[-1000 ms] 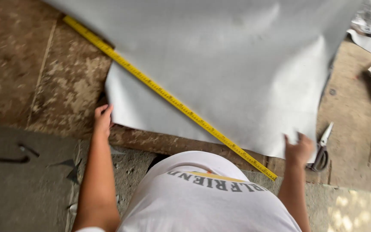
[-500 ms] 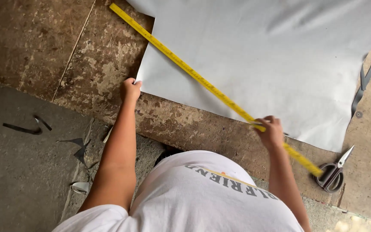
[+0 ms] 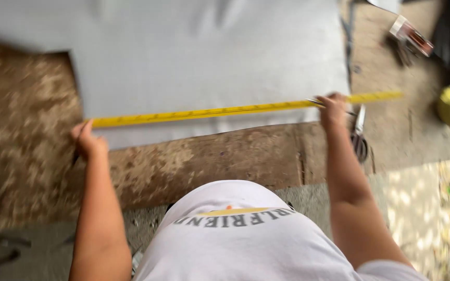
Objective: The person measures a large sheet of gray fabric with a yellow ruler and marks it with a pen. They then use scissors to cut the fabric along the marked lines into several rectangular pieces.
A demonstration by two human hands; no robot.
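Grip: left hand (image 3: 87,139) pins one end of the long yellow measuring tape (image 3: 225,111); right hand (image 3: 333,105) pinches the other, keeping it straight.
Under: flat grey sheet (image 3: 209,57) on the worn brown board (image 3: 209,161).
Near: metal scissors (image 3: 359,136).

Grey sheet (image 3: 209,57) cut off at top edge; scissors (image 3: 359,136) blurred.

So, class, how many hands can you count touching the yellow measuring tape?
2. The left hand pins the yellow measuring tape at the grey sheet's left corner; the right hand grips it near the sheet's right edge. No other hands show.
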